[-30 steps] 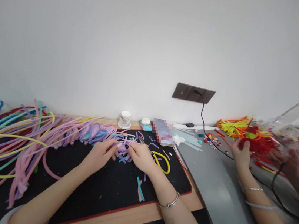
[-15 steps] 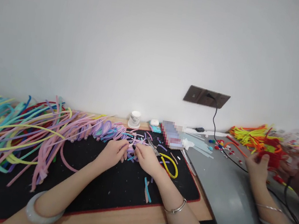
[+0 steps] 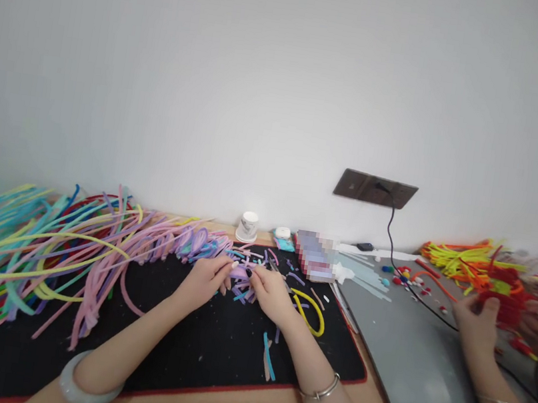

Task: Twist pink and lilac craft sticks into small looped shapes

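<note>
My left hand [image 3: 208,280] and my right hand [image 3: 272,294] meet over the black mat [image 3: 186,351], fingers pinched. Between the fingertips is a purple pipe cleaner [image 3: 239,272], stretched from one hand to the other; its exact shape is too small to make out. Short cut pipe cleaner bits lie under and behind the fingers. Beside my right hand rests a cutting tool with yellow handles [image 3: 318,318], its metal end partly hidden. A few loose cut pieces [image 3: 268,358] lie nearer the mat's front edge.
Long pastel pipe cleaners [image 3: 65,245] heap over the left side. Along the wall stand a white paper cup [image 3: 247,226] and a blurred-out box [image 3: 315,255]. On the grey table [image 3: 416,365] at right, another person's hands [image 3: 480,324] hold something red. A black cable [image 3: 391,230] hangs from the socket.
The view has shifted, so everything appears slightly lower and further right. My hands have drawn a little apart, showing more of the purple pipe cleaner between them.
</note>
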